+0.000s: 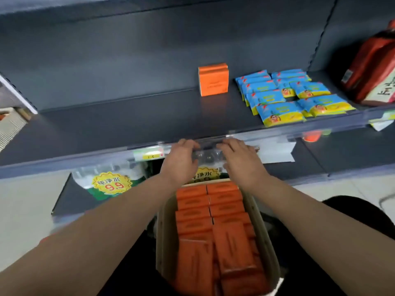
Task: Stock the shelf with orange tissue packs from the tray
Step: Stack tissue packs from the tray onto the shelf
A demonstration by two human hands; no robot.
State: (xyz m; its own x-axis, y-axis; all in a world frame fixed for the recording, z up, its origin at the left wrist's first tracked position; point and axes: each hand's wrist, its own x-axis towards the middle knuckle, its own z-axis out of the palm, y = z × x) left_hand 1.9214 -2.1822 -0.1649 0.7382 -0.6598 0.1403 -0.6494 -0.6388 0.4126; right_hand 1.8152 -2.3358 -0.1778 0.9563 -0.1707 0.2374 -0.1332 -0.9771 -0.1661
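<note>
In the head view, one orange pack [213, 82] stood upright at the back of the shelf [128, 120], upper middle of the frame, near the blue packets [284, 99]. More orange packs [213, 212] filled the tray [164, 236] at bottom centre. The left hand [181, 159] and right hand [239, 159] were at the shelf's front edge, fingers bent; blur hid whether they gripped anything. Stocking seemed barely begun. The next move probably called for lifting another pack from the tray.

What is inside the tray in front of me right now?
Orange tissue packs fill the tray, in two rows at the far end and more loosely stacked near me. The tray's floor and any lower layers are covered by them.
</note>
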